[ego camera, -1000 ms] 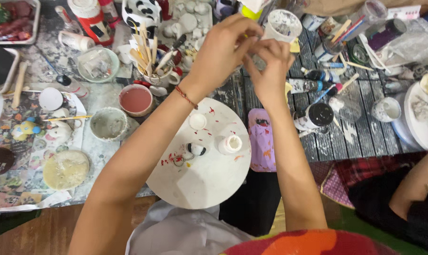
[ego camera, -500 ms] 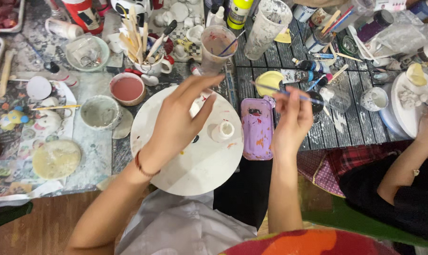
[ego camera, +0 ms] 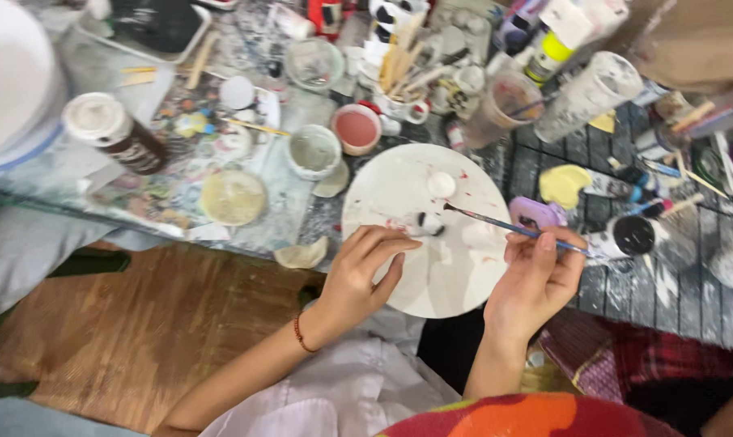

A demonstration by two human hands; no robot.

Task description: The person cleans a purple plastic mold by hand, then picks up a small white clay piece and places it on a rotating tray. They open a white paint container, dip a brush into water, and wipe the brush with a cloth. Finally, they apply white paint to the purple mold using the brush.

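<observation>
A round white board (ego camera: 455, 267) lies at the table's near edge with small white clay pieces (ego camera: 441, 184) and dabs of red and black paint on it. My left hand (ego camera: 363, 271) rests on the board's left rim, fingers curled loosely, holding nothing. My right hand (ego camera: 538, 277) grips a thin blue-handled paintbrush (ego camera: 512, 228), whose tip points left toward the small black-and-white piece (ego camera: 428, 224) near the board's middle.
Behind the board stand a pink paint cup (ego camera: 356, 128), a grey cup (ego camera: 314, 150), a mug of wooden tools (ego camera: 399, 77), plastic cups (ego camera: 585, 95) and paint tubes (ego camera: 548, 40). A brown jar (ego camera: 115, 133) stands at left. A pink phone (ego camera: 536, 214) lies right of the board.
Both hands came back from reaching over the far clutter to the board. The right hand now holds the brush low over the board; the left moved to its left rim. The view shifted left.
</observation>
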